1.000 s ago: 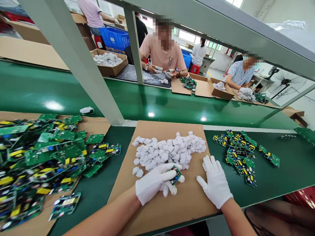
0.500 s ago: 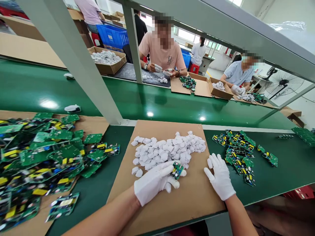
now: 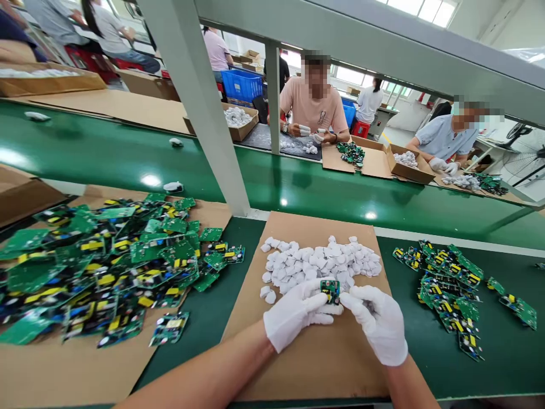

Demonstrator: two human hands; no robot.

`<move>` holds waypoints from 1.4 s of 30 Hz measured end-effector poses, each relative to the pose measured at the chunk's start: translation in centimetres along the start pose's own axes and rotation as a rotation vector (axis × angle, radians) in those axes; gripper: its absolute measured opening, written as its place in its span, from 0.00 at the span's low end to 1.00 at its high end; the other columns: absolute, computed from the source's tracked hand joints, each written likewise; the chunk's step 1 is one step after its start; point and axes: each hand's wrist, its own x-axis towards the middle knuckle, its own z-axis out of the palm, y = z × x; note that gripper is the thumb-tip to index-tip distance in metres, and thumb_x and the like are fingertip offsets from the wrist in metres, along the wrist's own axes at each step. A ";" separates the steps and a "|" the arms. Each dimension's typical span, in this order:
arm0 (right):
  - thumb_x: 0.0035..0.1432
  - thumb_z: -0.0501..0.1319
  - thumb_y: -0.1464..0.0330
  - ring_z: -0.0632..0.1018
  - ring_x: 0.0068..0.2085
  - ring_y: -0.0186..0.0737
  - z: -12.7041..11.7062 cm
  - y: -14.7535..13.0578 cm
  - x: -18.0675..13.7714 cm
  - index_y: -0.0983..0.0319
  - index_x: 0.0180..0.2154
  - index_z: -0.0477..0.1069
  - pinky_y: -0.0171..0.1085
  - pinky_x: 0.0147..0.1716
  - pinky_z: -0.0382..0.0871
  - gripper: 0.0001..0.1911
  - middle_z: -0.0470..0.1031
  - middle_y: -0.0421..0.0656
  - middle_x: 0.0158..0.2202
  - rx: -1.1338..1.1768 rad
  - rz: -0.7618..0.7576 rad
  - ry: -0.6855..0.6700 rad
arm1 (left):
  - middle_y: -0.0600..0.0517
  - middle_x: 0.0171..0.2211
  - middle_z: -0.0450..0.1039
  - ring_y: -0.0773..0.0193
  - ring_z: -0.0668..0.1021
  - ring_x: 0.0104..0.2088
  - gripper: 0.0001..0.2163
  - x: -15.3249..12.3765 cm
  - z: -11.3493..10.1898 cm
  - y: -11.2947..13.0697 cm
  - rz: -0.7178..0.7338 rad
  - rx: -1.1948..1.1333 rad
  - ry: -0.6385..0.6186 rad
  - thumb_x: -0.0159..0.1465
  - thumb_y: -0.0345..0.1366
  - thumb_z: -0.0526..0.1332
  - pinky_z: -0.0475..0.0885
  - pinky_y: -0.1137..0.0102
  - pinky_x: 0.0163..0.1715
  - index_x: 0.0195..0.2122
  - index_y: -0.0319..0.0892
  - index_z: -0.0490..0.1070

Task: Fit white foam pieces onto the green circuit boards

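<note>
My left hand (image 3: pixel 300 311), in a white glove, holds a small green circuit board (image 3: pixel 329 291) upright between thumb and fingers. The board carries yellow and dark components. My right hand (image 3: pixel 374 321), gloved too, is at the board's right edge with its fingers curled and pinched. White glove against white pieces hides what lies between those fingertips. Just beyond both hands a heap of small white pieces (image 3: pixel 304 261) lies on a cardboard sheet (image 3: pixel 298 372).
A large heap of circuit boards (image 3: pixel 128 255) lies at left, and a smaller board pile (image 3: pixel 447 284) at right. A grey post (image 3: pixel 200 102) rises beyond the cardboard. Across the green conveyor belt (image 3: pixel 315 184), co-workers sit by boxes of white pieces.
My right hand has come from the cardboard's right side to the board, its spread fingers now curled. My left hand has turned the board more upright. The view has swung left.
</note>
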 end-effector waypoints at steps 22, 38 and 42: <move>0.61 0.57 0.66 0.78 0.32 0.38 2.0 -0.2 1.6 0.56 0.37 0.75 0.35 0.32 0.70 0.07 0.79 0.41 0.34 -0.653 -0.400 0.087 | 0.48 0.40 0.75 0.53 0.71 0.50 0.16 -0.5 0.0 0.9 0.446 0.682 0.256 0.60 0.36 0.58 0.62 0.62 0.54 0.49 0.44 0.72; 0.61 0.53 0.68 0.69 0.54 0.55 2.1 3.7 4.3 0.57 0.53 0.67 0.53 0.50 0.66 0.19 0.65 0.48 0.57 -0.621 -0.742 -0.077 | 0.49 0.28 0.72 0.70 0.75 0.24 0.26 0.8 -0.1 0.4 0.267 0.161 0.084 0.47 0.53 0.66 0.71 0.75 0.27 0.40 0.37 0.72; 0.62 0.53 0.67 0.71 0.53 0.52 2.4 4.5 3.7 0.55 0.58 0.61 0.45 0.46 0.72 0.23 0.62 0.46 0.60 -0.484 -0.683 -0.130 | 0.47 0.30 0.73 0.72 0.73 0.21 0.28 1.3 -0.2 0.3 0.209 0.096 0.047 0.43 0.52 0.69 0.71 0.74 0.25 0.39 0.36 0.73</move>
